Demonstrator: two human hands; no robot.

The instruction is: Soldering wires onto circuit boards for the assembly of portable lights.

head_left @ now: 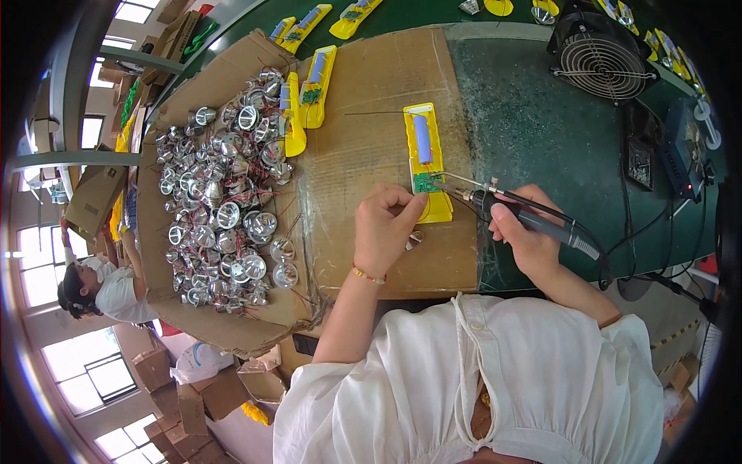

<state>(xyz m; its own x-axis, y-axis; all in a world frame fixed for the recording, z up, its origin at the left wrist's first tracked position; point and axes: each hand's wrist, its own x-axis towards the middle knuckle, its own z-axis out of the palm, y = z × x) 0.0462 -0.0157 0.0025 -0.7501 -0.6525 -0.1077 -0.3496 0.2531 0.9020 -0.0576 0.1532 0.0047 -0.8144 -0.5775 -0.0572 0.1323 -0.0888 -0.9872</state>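
A yellow plastic housing (442, 210) lies on the cardboard, carrying a blue cylindrical battery (423, 141) and a small green circuit board (423, 184). My right hand (533, 236) is closed round the dark handle of a soldering iron (533, 220), its tip at the board. A thin metal feed tube (461, 180) runs along the iron to the same spot. At the board's near left edge, my left hand (386, 224) pinches with thumb and forefinger; what lies between them is too small to make out. Below that hand, a silvery reflector (414, 240) shows partly.
A cardboard box (232, 340) heaped with silvery reflectors (228, 215) and red wires stands at left. Yellow housings (318, 85) lie beside it. Far right are a black fan (607, 66) and a blue soldering station (690, 147) with cables. Another person (112, 286) is beyond the box.
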